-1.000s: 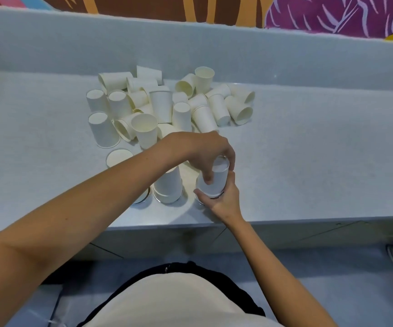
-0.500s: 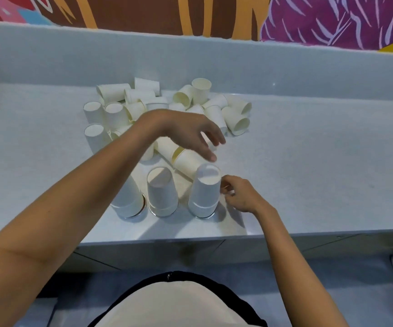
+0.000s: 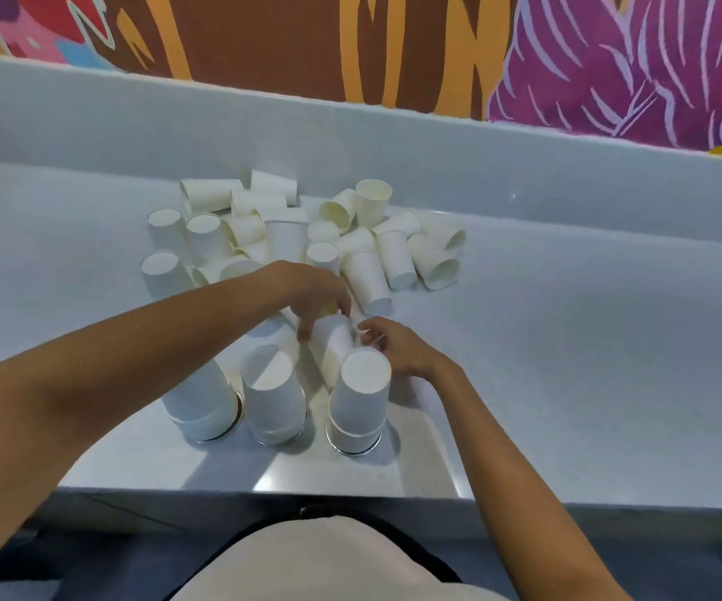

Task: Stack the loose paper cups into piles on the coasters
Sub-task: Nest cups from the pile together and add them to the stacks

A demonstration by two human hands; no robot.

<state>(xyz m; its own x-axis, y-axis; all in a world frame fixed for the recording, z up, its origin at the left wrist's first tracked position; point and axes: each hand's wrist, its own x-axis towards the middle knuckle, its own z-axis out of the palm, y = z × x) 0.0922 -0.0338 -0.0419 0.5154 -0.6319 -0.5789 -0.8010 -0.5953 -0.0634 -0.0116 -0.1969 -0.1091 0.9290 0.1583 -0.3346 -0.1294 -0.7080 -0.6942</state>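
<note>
While both hands meet over the same lying cup (image 3: 336, 347), I judge that the step now is to pick this one up for the next pile. This cup lies on its side on the grey counter (image 3: 567, 362), just behind the right pile (image 3: 359, 405). Its long axis runs from far-left to near-right, roughly toward me, and the near end disappears behind the top of that pile. The left hand (image 3: 313, 297) comes from above and from the left, with fingers curled down narrow over the far end; one fingertip touches the cup's left side. The right hand (image 3: 393, 347) is at the cup's right side, fingers half closed, touching or nearly touching it. I cannot tell if either hand really grips the cup, because the fingers are blurred. The right hand seems nearer to the middle of the cup body.

Three piles of upside-down cups stand at the near edge: left pile (image 3: 203, 405), middle pile (image 3: 272, 396) and the right one. Of the coasters only thin dark rims show under the piles. My left forearm covers part of the left pile. The loose cups (image 3: 307, 236) remain well behind, many overlapping, so I cannot count them.
</note>
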